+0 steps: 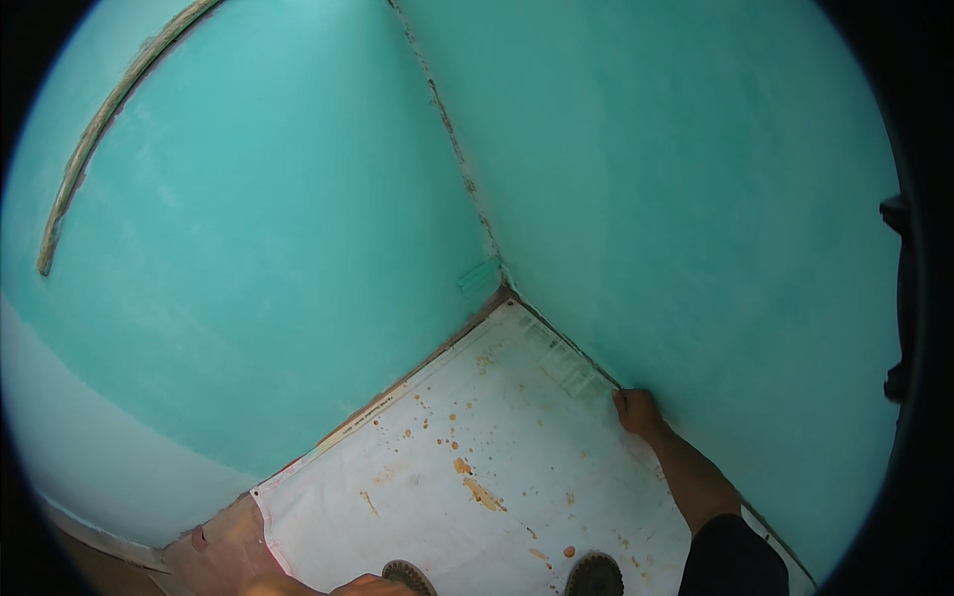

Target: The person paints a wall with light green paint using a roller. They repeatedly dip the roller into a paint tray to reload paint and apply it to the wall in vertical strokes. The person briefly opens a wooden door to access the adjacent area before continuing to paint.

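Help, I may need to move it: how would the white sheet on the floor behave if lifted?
The white sheet would probably flop: its left edge looks wavy. It is likely light for its size, since it looks thin. Its near side might resist lifting, as two shoes seem to stand on it.

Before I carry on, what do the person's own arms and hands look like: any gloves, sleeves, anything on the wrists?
The right hand is bare, with no glove, and no watch or band shows on the right forearm. Above it is a plain black sleeve. The left hand, mostly cut off below, shows no glove.
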Demonstrator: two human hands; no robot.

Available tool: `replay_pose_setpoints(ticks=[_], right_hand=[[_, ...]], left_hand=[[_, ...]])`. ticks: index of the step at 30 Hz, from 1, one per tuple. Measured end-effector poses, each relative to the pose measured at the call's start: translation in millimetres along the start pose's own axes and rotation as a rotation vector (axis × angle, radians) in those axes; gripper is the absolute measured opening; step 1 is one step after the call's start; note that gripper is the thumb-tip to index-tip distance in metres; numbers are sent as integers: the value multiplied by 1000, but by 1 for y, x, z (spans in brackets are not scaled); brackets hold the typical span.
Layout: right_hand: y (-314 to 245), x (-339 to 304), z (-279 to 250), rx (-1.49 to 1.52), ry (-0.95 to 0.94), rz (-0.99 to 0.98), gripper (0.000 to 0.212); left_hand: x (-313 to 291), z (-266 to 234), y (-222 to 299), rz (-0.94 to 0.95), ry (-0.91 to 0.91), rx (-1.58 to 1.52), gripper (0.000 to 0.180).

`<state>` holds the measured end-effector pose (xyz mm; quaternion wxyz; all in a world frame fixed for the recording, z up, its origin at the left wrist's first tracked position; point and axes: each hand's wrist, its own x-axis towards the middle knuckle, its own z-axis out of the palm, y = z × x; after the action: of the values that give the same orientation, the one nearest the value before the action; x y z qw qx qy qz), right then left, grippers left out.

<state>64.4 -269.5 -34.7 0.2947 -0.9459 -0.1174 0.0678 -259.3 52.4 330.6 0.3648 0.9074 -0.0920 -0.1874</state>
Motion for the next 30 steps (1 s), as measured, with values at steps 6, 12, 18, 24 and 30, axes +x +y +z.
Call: replay_pose_setpoints(ticks=[6, 12, 18, 24, 30], right_hand=[[-9, 0, -4, 30, 40, -12, 47], [-15, -5, -3, -42, -59, 136, 48], [-9, -9, -1, -6, -52, 113, 49], [-2, -7, 5, -40, -94, 142, 49], [10, -6, 13, -15, -49, 77, 48]], left_hand=[[2, 1, 0, -1, -10, 9, 25], [3, 1, 0, 59, 10, 30, 26], [-1, 1, 3, 16, -18, 10, 25], [-3, 0, 2, 13, -15, 13, 26], [-4, 0, 2, 1, -11, 15, 26]])
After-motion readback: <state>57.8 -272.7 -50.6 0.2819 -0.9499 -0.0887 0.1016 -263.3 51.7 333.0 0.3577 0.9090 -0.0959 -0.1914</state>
